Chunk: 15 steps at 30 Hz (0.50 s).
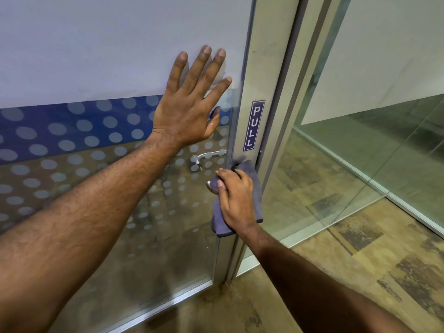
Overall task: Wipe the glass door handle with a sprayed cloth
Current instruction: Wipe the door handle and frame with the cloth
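My right hand [236,198] grips a grey-blue cloth [254,195] wrapped around the door handle on the metal door frame [262,75], just below a blue PULL sticker [254,126]. The handle on my side is hidden under the cloth and hand. Through the glass, the lever handle [206,157] on the far side shows, left of the cloth. My left hand [192,104] lies flat with fingers spread against the glass door [96,56], above and left of the handle, holding nothing.
The door carries a blue band [72,126] and frosted dots. A glass partition [360,140] stands to the right, with its metal base rail [408,207] running along the patterned floor [360,260].
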Tool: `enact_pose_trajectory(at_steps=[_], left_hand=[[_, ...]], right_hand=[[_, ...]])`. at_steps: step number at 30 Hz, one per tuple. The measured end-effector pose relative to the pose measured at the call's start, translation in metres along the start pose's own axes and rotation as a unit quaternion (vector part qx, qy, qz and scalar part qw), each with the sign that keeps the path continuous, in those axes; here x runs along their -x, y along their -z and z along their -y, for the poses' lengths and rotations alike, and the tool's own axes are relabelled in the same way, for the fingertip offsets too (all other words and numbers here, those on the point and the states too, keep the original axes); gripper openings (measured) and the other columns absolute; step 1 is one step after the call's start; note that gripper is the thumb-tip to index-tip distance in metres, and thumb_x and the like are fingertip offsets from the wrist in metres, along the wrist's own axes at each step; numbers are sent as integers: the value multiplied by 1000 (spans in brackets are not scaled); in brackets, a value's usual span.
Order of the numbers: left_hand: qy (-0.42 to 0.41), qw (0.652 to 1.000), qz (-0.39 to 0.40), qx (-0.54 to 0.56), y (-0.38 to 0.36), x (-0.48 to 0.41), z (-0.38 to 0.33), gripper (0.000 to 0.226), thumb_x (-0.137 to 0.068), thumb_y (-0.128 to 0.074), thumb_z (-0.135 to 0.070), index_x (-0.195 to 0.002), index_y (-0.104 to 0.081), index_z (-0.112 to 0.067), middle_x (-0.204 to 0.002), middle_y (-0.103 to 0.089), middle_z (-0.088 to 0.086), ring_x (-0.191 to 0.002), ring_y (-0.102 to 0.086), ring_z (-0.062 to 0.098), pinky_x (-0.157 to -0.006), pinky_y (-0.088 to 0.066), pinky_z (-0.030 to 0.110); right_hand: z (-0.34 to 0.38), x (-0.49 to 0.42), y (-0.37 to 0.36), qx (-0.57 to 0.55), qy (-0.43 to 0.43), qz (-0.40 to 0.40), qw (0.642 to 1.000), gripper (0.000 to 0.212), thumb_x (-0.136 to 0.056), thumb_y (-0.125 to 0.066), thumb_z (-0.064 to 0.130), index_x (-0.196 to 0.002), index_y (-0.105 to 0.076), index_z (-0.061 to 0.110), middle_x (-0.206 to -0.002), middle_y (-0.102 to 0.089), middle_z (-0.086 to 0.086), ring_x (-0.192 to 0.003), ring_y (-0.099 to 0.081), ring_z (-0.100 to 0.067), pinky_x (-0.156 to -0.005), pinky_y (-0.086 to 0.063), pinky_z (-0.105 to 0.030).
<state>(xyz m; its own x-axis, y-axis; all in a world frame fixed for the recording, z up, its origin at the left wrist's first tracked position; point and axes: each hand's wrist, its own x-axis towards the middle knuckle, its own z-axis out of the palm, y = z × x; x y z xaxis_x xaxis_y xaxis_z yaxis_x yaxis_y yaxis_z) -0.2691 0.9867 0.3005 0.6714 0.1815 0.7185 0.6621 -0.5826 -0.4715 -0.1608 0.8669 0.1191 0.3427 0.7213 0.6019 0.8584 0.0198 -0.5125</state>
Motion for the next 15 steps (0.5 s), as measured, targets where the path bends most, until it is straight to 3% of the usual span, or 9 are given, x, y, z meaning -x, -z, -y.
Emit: enact_pose_trajectory(at_steps=[3, 5, 8, 10, 12, 15], left_hand=[[1, 1000, -9, -4, 1, 1, 0, 61, -98, -34, -43, -154, -29, -19, -166, -9, 15, -152, -9, 37, -118, 1, 55], [0, 1000, -15, -9, 1, 1, -1, 60, -97, -35, -42, -153, -32, -18, -165, -12, 16, -152, -11, 37, -118, 0, 56], [-1, 1000, -19, -11, 1, 0, -1, 59, -97, -36, -41, -152, -34, -18, -165, -14, 16, -151, -14, 37, -118, -2, 56], [0, 1000, -19, -12, 1, 0, 0, 60, -97, -36, -41, -152, -34, -18, -165, -15, 16, -151, -14, 37, -118, -3, 56], [1, 1000, -19, -12, 0, 0, 0, 60, -97, -36, -41, -152, -33, -19, -165, -15, 16, -151, -14, 37, -118, -3, 56], [0, 1000, -10, -8, 0, 0, 0, 60, -97, -34, -42, -153, -31, -19, -165, -12, 16, -152, -11, 37, -118, -1, 56]], right_hand=[[3, 2, -5, 19, 15, 30, 999, 40, -98, -49, 38, -131, -58, 19, -147, -50, -1, -134, -44, -19, -112, -36, -40], [-10, 5, 3, 22, 42, 72, 996, 59, -93, -55, 48, -141, -49, 15, -157, -35, -4, -141, -36, -19, -116, -30, -35], [-37, 4, 21, 79, 104, 81, 988, 76, -84, -59, 61, -145, -47, 17, -160, -33, -3, -148, -27, -25, -118, -27, -51], [-44, 2, 24, 147, 81, 67, 984, 79, -78, -55, 73, -143, -49, 29, -161, -32, -1, -151, -17, -31, -118, -16, -61], [-40, 3, 21, 142, 31, 80, 986, 86, -73, -54, 81, -145, -45, 33, -162, -26, -4, -152, -11, -32, -118, -14, -64], [-27, 6, 13, 126, 7, 86, 988, 92, -70, -54, 83, -145, -43, 30, -160, -29, -8, -151, -15, -31, -117, -21, -61]])
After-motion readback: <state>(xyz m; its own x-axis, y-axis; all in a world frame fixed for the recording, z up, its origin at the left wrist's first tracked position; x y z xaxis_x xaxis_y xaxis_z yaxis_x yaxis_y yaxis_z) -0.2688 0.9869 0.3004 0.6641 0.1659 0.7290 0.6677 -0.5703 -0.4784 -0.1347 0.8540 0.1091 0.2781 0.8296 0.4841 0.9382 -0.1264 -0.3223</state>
